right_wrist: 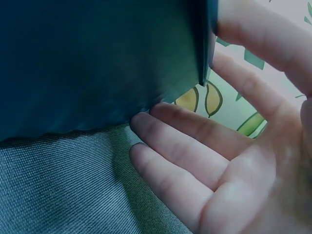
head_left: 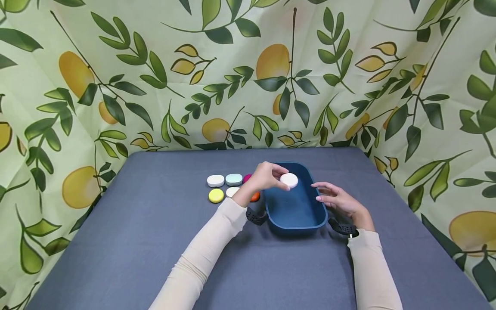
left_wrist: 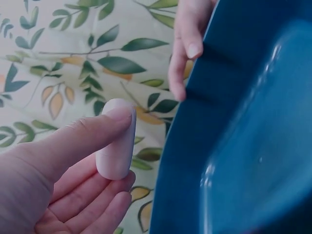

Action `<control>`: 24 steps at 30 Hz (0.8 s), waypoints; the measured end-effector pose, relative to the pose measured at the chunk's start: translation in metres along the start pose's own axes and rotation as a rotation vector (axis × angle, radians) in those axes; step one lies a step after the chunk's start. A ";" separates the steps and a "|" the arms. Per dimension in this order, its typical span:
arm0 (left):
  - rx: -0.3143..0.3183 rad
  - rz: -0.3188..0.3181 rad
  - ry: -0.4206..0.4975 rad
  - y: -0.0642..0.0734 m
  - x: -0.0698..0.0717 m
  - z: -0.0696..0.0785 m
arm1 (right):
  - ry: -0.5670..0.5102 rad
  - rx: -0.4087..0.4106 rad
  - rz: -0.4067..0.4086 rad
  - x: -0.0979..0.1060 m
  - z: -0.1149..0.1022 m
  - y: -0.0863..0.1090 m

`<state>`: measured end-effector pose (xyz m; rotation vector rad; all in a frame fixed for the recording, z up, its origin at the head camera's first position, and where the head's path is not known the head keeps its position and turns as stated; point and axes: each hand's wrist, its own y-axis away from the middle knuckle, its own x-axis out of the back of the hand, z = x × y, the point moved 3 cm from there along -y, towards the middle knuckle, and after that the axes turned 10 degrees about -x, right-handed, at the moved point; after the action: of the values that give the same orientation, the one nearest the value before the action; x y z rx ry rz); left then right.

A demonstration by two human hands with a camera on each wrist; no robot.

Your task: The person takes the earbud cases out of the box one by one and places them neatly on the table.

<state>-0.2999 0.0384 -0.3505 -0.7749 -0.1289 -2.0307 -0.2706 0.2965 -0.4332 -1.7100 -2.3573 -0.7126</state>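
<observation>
My left hand pinches a thick white disc, like a round bar of soap, between thumb and fingers. It holds the disc over the blue bin, near the far end. In the left wrist view the soap stands on edge, with the thumb on one side and fingers on the other. My right hand is at the bin's right side, fingers loosely extended. In the right wrist view its fingertips are right at the bin's outer wall.
Left of the bin lie several soap-like pieces: a white oval, a pale blue oval, a yellow round, another white one, magenta and orange. My left forearm partly covers them. A leaf-patterned cloth hangs behind the grey-blue table.
</observation>
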 end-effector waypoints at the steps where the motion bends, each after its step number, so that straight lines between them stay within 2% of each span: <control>1: 0.001 0.013 0.004 0.003 0.004 -0.002 | 0.000 0.006 0.000 0.000 -0.001 0.000; 7: -0.005 0.065 -0.022 0.022 0.025 -0.010 | 0.012 0.024 -0.004 0.001 -0.005 0.003; 11: 0.026 0.089 -0.013 0.036 0.035 -0.016 | 0.024 0.020 0.007 0.002 -0.006 0.003; 17: 0.061 0.104 -0.017 0.058 0.041 -0.028 | 0.032 0.018 0.008 0.003 -0.004 0.002; 24: 0.053 0.109 -0.026 0.081 0.041 -0.043 | 0.022 0.018 -0.010 0.002 -0.003 0.002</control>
<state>-0.2709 -0.0531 -0.3778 -0.7595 -0.1521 -1.9077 -0.2696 0.2969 -0.4290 -1.6754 -2.3519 -0.7058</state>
